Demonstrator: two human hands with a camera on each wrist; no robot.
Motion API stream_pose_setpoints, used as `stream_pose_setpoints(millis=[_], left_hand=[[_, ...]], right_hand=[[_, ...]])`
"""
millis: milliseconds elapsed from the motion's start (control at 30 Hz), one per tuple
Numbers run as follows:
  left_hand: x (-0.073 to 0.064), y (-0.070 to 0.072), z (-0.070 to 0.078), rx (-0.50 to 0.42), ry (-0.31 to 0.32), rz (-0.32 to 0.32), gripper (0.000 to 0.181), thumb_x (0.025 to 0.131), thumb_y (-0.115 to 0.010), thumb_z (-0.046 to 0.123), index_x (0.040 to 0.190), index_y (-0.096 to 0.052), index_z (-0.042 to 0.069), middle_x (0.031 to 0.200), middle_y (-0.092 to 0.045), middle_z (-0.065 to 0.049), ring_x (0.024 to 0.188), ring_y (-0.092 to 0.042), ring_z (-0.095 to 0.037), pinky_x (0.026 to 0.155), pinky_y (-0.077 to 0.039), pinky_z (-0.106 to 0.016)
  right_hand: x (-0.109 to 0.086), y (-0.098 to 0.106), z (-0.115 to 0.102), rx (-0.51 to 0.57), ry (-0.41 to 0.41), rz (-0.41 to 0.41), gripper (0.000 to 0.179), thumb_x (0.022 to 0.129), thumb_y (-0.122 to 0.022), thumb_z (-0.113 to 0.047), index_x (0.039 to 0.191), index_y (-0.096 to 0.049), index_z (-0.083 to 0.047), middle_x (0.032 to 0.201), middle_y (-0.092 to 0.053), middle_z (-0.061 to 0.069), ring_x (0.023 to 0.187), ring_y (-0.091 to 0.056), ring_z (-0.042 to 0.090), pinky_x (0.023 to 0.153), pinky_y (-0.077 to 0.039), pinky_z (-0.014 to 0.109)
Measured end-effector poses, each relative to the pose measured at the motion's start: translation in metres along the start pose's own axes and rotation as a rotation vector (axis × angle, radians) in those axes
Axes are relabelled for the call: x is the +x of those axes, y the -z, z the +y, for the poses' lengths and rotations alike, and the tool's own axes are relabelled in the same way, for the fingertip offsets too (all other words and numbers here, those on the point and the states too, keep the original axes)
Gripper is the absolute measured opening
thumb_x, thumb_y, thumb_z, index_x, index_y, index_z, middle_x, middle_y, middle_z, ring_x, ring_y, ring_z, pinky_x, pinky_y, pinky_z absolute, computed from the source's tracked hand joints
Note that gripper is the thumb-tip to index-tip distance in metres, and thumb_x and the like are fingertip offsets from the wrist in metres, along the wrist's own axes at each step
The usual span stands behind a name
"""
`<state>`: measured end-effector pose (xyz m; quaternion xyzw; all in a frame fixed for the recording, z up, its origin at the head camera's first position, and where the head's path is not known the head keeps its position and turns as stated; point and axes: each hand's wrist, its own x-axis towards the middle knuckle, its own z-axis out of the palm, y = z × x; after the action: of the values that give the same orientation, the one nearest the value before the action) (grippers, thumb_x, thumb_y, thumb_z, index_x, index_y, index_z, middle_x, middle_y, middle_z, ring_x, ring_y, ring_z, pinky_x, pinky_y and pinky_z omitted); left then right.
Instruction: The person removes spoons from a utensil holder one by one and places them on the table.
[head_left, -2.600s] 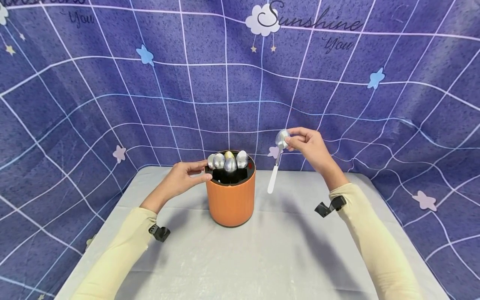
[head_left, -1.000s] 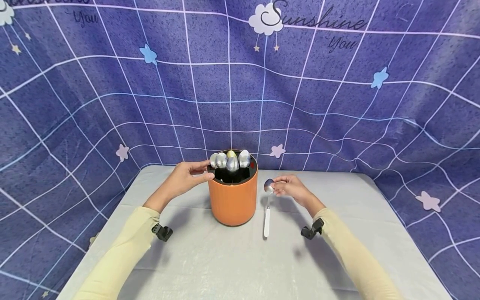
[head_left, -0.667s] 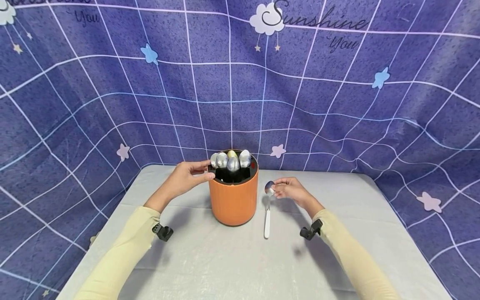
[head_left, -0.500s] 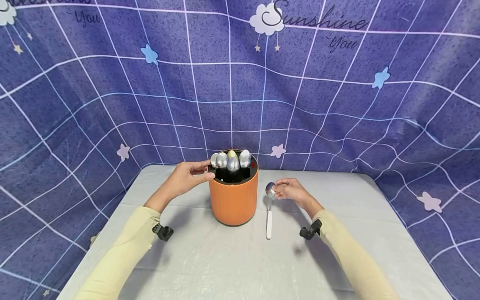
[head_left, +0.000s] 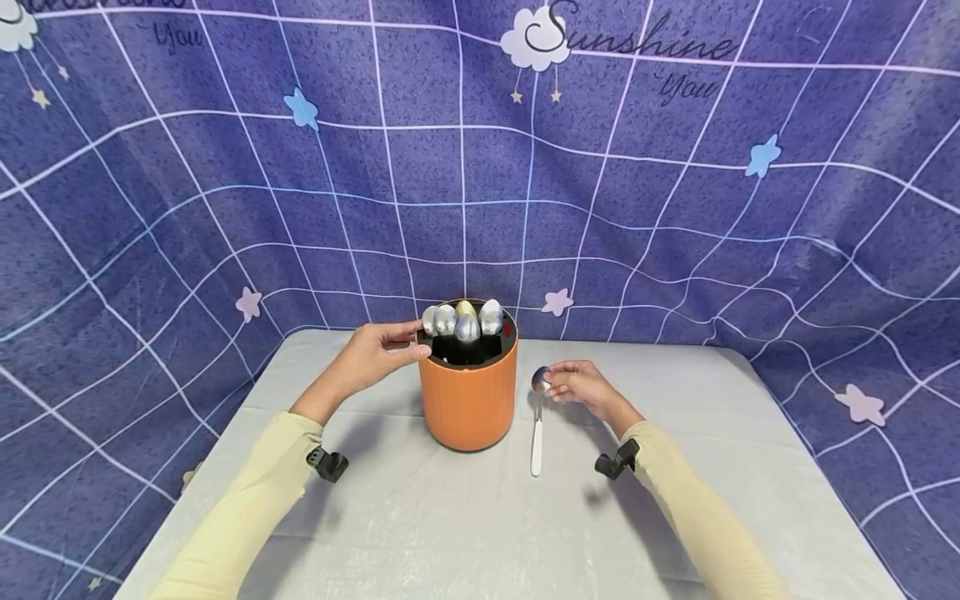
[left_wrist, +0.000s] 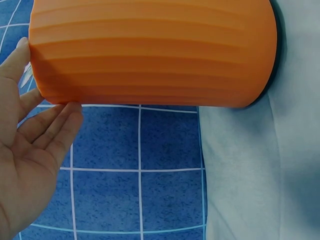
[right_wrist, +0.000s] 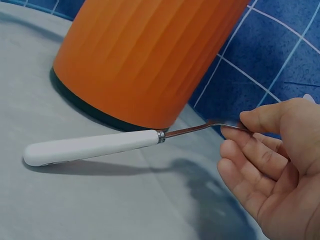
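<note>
- Pinching the white-handled spoon (right_wrist: 92,148) by its bowl, the right grip (head_left: 588,387) tilts it, handle end apparently touching the table (head_left: 420,521), beside the orange holder (head_left: 468,408).
- Judged partway: spoon out, not released; other spoons (head_left: 468,328) stand inside.
- Left grip (head_left: 367,358), fingers spread, touches the holder's upper side.
- Table room rightward; far edge meets blue cloth (head_left: 487,167).

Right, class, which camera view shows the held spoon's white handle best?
The right wrist view: the white handle appears large and unobstructed, metal collar clear. The head view shows the whole handle, but small; the left wrist view doesn't show it.
</note>
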<state>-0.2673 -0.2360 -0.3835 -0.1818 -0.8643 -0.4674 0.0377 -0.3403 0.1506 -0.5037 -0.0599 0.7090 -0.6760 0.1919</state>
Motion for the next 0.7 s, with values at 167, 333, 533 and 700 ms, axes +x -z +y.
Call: stream_pose_setpoints(millis=[167,333,533,700], left_hand=[[-0.0001,-0.0004,-0.0008,-0.001,0.000,-0.001,0.056,0.093,-0.078,0.025,0.141,-0.061,0.002,0.140,-0.062,-0.015,0.122,-0.065,-0.033,0.099,-0.057,-0.043],[-0.0012,0.0003,-0.0010,-0.009,-0.005,-0.002,0.057,0.093,-0.078,0.028,0.141,-0.061,0.003,0.139,-0.063,-0.014,0.122,-0.065,-0.034,0.098,-0.057,-0.043],[-0.0004,-0.0004,-0.0004,-0.009,-0.001,-0.002,0.056,0.093,-0.078,0.026,0.141,-0.061,0.003,0.139,-0.063,-0.015,0.123,-0.064,-0.036,0.099,-0.056,-0.044],[-0.0002,-0.0013,0.0043,-0.014,0.022,-0.006,0.054,0.094,-0.076,0.018,0.141,-0.059,-0.004,0.140,-0.060,-0.020,0.125,-0.062,-0.041,0.101,-0.054,-0.049]], right_hand=[[0.0001,-0.0026,0.0006,0.010,-0.006,0.003,0.025,0.098,-0.064,-0.002,0.118,-0.058,0.012,0.079,-0.071,0.002,0.072,-0.069,0.012,0.070,-0.061,0.023],[0.0012,-0.0035,0.0023,-0.004,-0.006,-0.004,0.032,0.097,-0.064,-0.002,0.123,-0.056,0.016,0.081,-0.072,0.004,0.073,-0.070,0.012,0.070,-0.061,0.022],[0.0038,-0.0032,0.0059,-0.023,-0.005,-0.023,0.039,0.097,-0.064,-0.002,0.128,-0.053,0.019,0.083,-0.074,0.005,0.075,-0.071,0.012,0.073,-0.062,0.025],[0.0064,-0.0041,0.0099,-0.017,-0.007,-0.024,0.032,0.098,-0.065,-0.001,0.122,-0.057,0.018,0.082,-0.075,0.005,0.073,-0.072,0.011,0.073,-0.063,0.025]])
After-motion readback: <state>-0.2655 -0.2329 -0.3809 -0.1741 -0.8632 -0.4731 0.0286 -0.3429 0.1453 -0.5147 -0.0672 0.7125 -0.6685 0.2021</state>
